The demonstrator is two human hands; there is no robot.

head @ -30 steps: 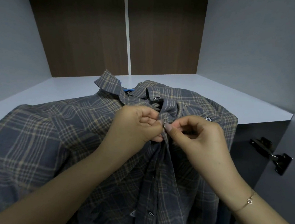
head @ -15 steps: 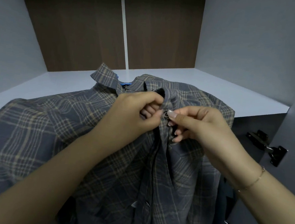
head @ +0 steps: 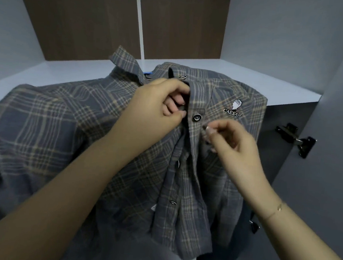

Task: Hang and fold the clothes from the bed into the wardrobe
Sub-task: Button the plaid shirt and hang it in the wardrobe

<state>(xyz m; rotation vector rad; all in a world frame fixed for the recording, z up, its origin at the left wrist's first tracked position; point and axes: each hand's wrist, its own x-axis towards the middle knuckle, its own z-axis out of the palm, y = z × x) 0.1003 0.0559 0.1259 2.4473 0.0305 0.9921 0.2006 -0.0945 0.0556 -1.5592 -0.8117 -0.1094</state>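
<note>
1. the shirt (head: 68, 121) lies over the front edge of the wardrobe shelf (head: 253, 74), half hanging.
2. the left hand (head: 160, 102) grips the placket; the right hand (head: 231, 140) has its fingers curled, maybe pinching cloth, i cannot tell.
3. risk: the button (head: 196, 117) may slip out if the placket is pulled; the shirt could slide off the edge.

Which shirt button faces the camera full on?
The round button just below the left hand; the other buttons look like thin slivers.

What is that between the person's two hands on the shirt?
In the head view, a round metal snap button on the plaid shirt placket sits between the left hand and right hand.
</note>
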